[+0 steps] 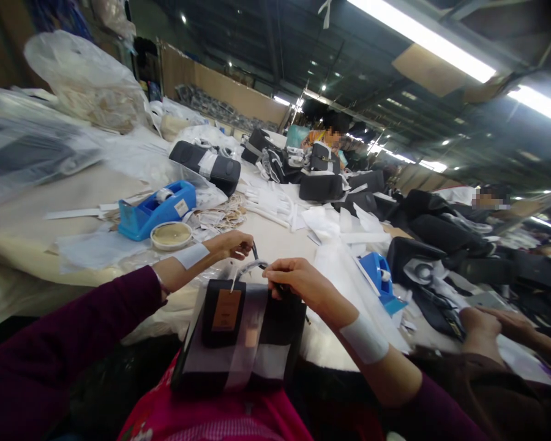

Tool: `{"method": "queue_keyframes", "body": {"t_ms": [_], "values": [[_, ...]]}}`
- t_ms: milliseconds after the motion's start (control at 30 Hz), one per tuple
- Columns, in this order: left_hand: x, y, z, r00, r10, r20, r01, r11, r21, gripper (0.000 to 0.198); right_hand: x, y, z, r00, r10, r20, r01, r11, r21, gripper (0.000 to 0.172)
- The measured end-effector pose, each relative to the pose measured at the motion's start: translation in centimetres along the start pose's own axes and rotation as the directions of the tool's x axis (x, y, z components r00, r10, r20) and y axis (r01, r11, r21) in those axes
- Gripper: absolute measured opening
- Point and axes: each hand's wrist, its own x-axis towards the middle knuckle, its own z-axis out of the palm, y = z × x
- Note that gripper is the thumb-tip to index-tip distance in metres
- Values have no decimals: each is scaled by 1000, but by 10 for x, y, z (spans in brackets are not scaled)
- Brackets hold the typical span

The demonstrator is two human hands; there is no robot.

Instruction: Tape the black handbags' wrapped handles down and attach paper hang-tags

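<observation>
A black handbag (275,331) rests against my lap at the table's front edge, with clear film and white wrapping around its body. A brown tag (226,310) hangs on its front by a white string. My left hand (237,245) is closed on a thin dark strap (256,251) just above the bag. My right hand (294,275) pinches the bag's handle (250,266), which looks wrapped in pale film, at its right end. What lies under the right fingertips is partly hidden.
A blue tape dispenser (158,208) and a round tin (171,235) stand at left, beside a pile of tags (218,217). Another blue dispenser (379,275) is at right, near a co-worker's hands (487,324). Black bags (321,187) and white paper cover the far table.
</observation>
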Motion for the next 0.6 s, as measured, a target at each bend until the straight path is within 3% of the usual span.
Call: {"method": "queue_keyframes", "body": {"t_ms": [100, 200, 267, 333, 467, 600], "values": [[1, 8, 4, 998, 15, -61, -22, 994, -107, 12, -6, 4, -5, 996, -32, 79, 13, 972, 235, 30], [-2, 15, 12, 996, 20, -91, -36, 982, -184, 14, -4, 10, -4, 974, -175, 145, 98, 900, 424, 37], [-7, 21, 16, 994, 30, -102, -52, 974, -220, 15, -1, 12, -1, 957, -257, 138, 168, 873, 459, 44], [-13, 26, 18, 993, 49, -109, -74, 968, -239, 18, 4, 13, 3, 953, -293, 71, 246, 893, 378, 41], [-23, 33, 16, 985, 108, -131, -136, 966, -220, 27, 18, 12, 13, 911, -356, -207, 379, 921, 87, 29], [-31, 35, 16, 965, 217, -147, -239, 960, -146, 36, 39, 8, 20, 884, -348, -312, 370, 929, 11, 26]]}}
